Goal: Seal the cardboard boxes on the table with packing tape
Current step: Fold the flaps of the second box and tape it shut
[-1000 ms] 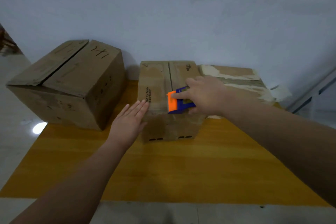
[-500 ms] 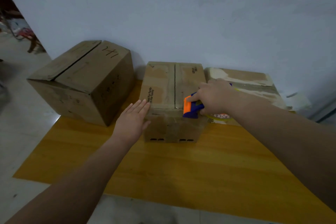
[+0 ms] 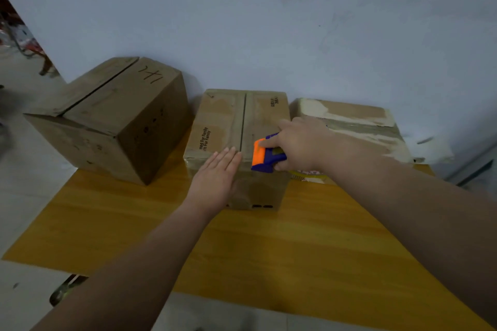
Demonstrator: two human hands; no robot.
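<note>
Three cardboard boxes stand along the wall on the yellow wooden table. The middle box has its two top flaps closed with a seam down the centre. My left hand lies flat, fingers together, on the near front edge of that box beside the seam. My right hand grips a blue and orange tape dispenser, held at the box's near right top edge. A yellow tape roll shows under my right wrist.
A large box with handwriting on its flap sits at the table's left rear, overhanging the edge. A low box with torn, taped top sits at the right rear. White wall behind; grey floor at left.
My left hand slid right along the front edge of the middle box, close to the seam. The dispenser in my right hand stays at the box's near right edge. The camera shifted slightly.
</note>
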